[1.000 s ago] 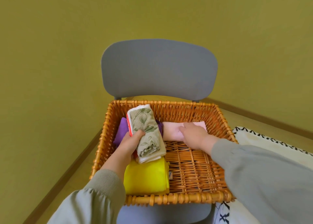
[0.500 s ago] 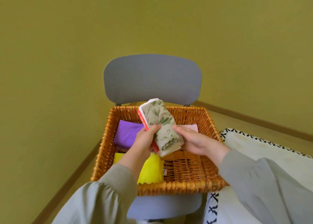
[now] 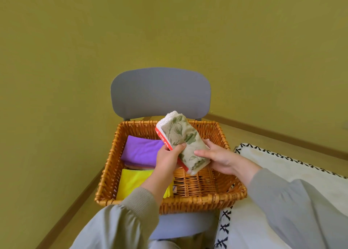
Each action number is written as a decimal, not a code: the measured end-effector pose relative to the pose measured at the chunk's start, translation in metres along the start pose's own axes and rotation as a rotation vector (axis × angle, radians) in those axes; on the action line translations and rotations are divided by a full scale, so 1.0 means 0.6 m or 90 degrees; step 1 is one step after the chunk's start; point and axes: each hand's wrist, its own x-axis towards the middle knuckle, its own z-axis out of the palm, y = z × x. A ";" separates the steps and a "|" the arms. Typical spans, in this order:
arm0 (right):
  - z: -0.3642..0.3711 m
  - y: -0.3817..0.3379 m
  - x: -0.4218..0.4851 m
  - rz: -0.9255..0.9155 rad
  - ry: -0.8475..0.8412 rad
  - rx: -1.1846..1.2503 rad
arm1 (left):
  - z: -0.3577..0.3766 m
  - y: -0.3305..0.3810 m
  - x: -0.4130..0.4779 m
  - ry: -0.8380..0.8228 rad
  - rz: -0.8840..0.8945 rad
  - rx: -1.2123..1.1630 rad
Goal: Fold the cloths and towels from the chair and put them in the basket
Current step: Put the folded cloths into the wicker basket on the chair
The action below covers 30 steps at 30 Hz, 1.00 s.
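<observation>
Fingers of my right hand (image 3: 220, 160) hidden behind the towel (image 3: 185, 145) I hold. Below the grip, my left forearm (image 3: 156, 182) covers part of the yellow cloth (image 3: 134, 181); its tag (image 3: 174, 189) too small to read.

I think I am in a room at home, for a grey chair (image 3: 160, 92) by a plain wall (image 3: 75, 60) holds a wicker basket (image 3: 188, 203) beside a soft white cover (image 3: 282, 166).

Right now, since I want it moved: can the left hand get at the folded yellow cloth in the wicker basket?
Probably not yet: the left hand has its grip on the folded leaf-print towel. Once freed, likely yes: the folded yellow cloth lies uncovered below its wrist.
</observation>
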 end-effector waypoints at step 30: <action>-0.056 -0.079 0.016 0.132 0.122 -0.471 | -0.036 0.041 0.076 -0.122 -0.162 0.149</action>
